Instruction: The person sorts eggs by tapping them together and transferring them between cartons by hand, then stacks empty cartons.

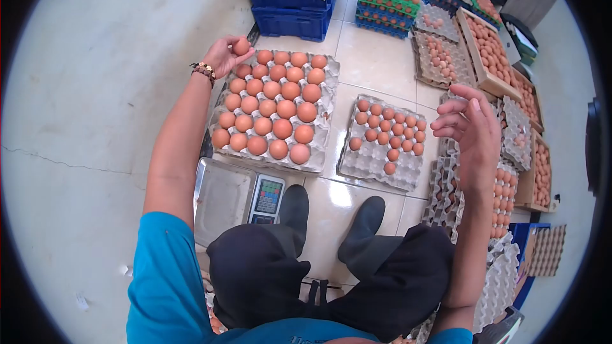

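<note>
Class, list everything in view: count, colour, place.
Held egg: one, brown, upper left
Other eggs: many, brown, widespread
Fuller tray: one, grey, centre left
Sparser tray: one, grey, centre
Scale: one, grey, lower left
Bins: two, blue, top centre
Plastic trays: several, green and blue, top
Wooden crates: several, tan, right
Other trays: many, grey, right
Shirt: one, teal, bottom
Trousers: one, dark, bottom
Boots: two, dark, bottom
Left hand: one, upper left
Right hand: one, right

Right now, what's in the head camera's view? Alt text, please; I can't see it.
A person's left hand holds a brown egg at the far-left corner of a nearly full egg tray. The right hand is raised, half open; a partly filled tray and a digital scale sit nearby.
</note>
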The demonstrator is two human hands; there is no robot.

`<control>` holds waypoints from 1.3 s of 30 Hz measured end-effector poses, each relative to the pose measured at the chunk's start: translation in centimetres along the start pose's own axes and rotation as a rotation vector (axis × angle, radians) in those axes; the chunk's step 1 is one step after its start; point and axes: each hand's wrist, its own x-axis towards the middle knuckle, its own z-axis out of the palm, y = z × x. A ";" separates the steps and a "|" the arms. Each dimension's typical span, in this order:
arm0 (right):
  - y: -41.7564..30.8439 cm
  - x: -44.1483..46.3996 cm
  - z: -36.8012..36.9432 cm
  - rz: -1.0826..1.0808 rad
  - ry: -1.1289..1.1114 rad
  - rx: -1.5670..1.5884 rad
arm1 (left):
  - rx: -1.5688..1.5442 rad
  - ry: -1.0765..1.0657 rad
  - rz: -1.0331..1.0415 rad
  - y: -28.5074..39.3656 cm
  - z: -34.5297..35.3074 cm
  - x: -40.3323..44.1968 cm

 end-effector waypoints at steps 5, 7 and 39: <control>0.1 0.2 0.0 -0.007 0.001 -0.008 | 0.350 0.173 0.229 -0.9 -0.9 0.6; 0.1 0.3 0.0 -0.013 -0.002 -0.012 | 0.595 0.254 0.331 -1.6 -1.4 1.3; -5.0 -7.6 -4.4 -0.308 0.456 -0.138 | 0.860 0.001 0.405 -6.1 -0.8 -23.9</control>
